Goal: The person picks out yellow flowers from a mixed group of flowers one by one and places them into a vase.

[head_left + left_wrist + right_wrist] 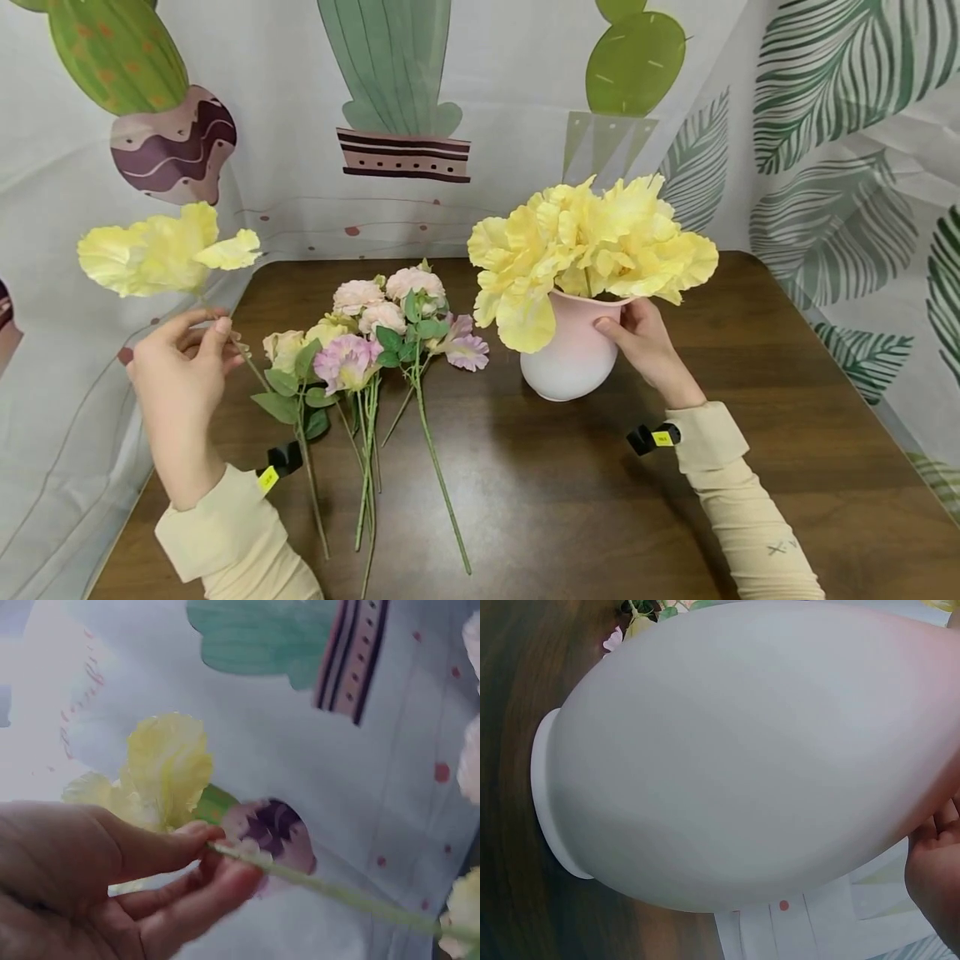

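My left hand pinches the thin stem of a yellow flower between thumb and fingers, above the table's left side. In the left wrist view the green stem runs from the fingertips toward the lower right, the yellow bloom beyond the hand. My right hand grips the neck of a pink-and-white vase from its right side, thumb in front. Several large yellow blooms stand in the vase. The vase body fills most of the right wrist view, the hand at its edge.
On the brown table, left of the vase, lie pale pink roses, purple flowers and cream blooms, their green stems pointing toward the front. A cloth printed with cacti and leaves hangs behind the table.
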The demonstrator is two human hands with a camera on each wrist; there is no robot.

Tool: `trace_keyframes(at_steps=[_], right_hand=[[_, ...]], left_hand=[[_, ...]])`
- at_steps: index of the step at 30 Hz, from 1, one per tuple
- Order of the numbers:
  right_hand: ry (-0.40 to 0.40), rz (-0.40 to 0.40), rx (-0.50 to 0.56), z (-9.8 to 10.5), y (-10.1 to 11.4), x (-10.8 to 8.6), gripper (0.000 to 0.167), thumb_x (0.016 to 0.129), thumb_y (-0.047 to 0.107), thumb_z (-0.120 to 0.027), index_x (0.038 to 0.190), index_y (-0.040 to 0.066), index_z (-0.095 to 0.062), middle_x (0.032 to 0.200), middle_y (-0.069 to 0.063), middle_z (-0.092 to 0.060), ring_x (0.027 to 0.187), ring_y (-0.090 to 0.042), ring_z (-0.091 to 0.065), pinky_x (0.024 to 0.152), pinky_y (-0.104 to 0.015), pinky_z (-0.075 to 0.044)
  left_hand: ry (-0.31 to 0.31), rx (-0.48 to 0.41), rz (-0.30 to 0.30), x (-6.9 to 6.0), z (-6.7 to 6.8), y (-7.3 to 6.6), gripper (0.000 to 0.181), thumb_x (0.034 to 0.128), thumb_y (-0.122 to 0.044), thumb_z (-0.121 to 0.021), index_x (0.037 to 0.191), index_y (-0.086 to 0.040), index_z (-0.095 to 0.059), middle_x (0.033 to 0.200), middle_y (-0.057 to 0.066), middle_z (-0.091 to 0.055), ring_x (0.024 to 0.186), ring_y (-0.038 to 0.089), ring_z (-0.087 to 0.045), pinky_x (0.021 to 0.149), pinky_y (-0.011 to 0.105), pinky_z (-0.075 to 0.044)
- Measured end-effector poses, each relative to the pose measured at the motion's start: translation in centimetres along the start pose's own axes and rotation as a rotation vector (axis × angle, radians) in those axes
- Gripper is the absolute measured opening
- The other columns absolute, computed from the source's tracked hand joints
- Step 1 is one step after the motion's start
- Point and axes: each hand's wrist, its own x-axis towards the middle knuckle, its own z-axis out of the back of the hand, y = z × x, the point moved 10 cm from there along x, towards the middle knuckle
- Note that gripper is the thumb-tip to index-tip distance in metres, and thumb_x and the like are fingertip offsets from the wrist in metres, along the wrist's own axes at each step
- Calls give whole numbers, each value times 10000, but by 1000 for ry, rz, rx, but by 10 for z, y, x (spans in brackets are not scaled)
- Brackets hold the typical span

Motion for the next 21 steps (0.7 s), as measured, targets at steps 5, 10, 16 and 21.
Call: trace_keyframes(at_steps=[5, 10, 16, 21], right_hand=[[2, 3, 18, -1, -1, 1, 415, 929, 144, -636, 1318, 180, -496, 1208, 90, -570, 1052, -58, -546, 858, -158, -484], [2, -2, 15, -2, -1, 2, 405, 927, 157, -642, 1306, 191, -504, 1195, 87, -574, 1038, -55, -550, 847, -159, -485], [-1, -1, 7, -1, -1, 1, 394, 923, 161, -648, 1290, 201, -512, 1177, 89, -577, 1018, -50, -549, 836, -156, -483], [-5, -1, 2, 0, 0, 1, 388, 925, 176, -647, 1287, 211, -514, 1175, 99, -583, 1013, -47, -551, 827, -159, -485]], left_hand=[[-18, -317, -79, -10, -4, -19, 166, 853, -23, -700, 1015, -15, -730, 729, -146, -696, 576, -10, -660, 565, 136, -534], [11, -480, -160, -21, -14, -36, 185, 811, 26, -727, 995, 18, -734, 791, -69, -734, 612, 45, -692, 587, 172, -551], [43, -607, -249, -33, -22, -58, 150, 815, 57, -709, 963, 29, -700, 766, -2, -741, 620, 93, -706, 606, 206, -566], [68, -730, -292, -39, -27, -71, 127, 821, 48, -703, 944, 67, -682, 780, 65, -743, 639, 139, -713, 635, 225, -575]])
